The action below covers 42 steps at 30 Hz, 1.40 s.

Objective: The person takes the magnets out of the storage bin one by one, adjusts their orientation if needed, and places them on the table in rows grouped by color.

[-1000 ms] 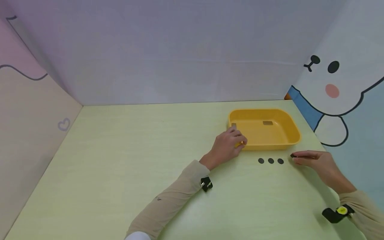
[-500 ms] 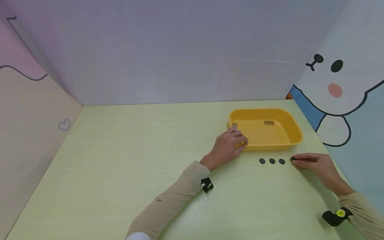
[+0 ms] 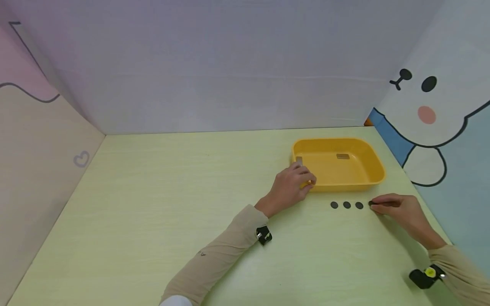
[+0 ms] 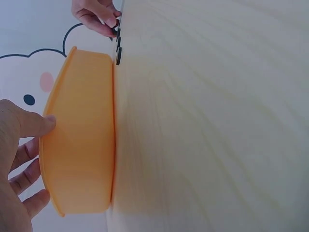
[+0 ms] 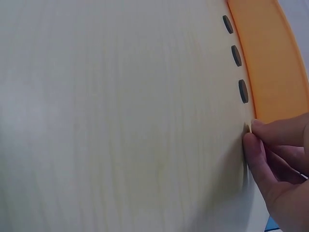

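Observation:
A yellow plastic tray (image 3: 337,187) stands at the right rear of the table. My left hand (image 3: 291,185) holds its near left corner; the left wrist view shows the thumb (image 4: 47,124) on the outer wall and the other fingers behind the rim. In front of the tray lie three small dark round discs in a row: a left one (image 3: 334,205), a middle one (image 3: 346,205) and a right one (image 3: 359,205). At the row's right end my right hand (image 3: 402,212) pinches another dark disc (image 3: 371,203) between thumb and forefinger, close over the tabletop. The fingers hide most of it.
Two small brownish rectangular patches show in the tray, one on the back wall (image 3: 343,156) and one at the left side (image 3: 299,160). The pale green table (image 3: 172,204) meets printed cloth walls at the back and sides. Its right edge runs close beside my right hand.
My right hand has brought the pinched disc slightly left and nearer the front, lower and level with the row. The left hand stays on the tray's corner.

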Tool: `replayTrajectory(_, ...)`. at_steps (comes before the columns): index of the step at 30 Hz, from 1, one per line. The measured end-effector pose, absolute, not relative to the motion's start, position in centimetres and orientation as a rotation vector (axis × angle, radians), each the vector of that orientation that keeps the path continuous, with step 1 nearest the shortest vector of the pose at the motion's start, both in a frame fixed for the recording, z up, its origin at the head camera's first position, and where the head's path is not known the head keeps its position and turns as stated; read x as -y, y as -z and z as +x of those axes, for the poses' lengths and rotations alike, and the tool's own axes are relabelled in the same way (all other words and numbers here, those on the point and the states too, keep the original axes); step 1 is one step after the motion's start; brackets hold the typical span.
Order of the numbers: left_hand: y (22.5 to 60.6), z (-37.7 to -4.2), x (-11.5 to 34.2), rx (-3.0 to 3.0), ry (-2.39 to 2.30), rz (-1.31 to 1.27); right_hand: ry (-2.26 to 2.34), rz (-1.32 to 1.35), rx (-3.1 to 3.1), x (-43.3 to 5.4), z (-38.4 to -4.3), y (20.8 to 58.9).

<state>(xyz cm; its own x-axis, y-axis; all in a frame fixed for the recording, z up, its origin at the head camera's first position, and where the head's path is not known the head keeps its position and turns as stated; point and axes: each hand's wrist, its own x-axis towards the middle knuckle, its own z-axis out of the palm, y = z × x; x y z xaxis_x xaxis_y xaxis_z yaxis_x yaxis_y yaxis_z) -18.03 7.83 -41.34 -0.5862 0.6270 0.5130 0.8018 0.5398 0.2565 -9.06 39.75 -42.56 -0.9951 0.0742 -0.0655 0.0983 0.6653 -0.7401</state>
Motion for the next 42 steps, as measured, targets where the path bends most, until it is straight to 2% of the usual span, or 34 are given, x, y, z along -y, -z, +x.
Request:
replayTrajectory(9, 41.3, -18.1, -7.9, 2.428, 0.695, -1.183, 1.158, 0.155, -2.903, -39.3, -9.0, 42.7)
replayTrajectory(35, 41.6, -18.2, -8.5, 2.436, 0.683, -1.179, 0.957, -0.096, -3.14, -38.7, -8.8, 42.6)
replayTrajectory(42, 41.6, -18.3, -8.6, 2.444, 0.676, -1.186, 0.938, -0.066, -3.124, -38.7, -8.7, 42.6)
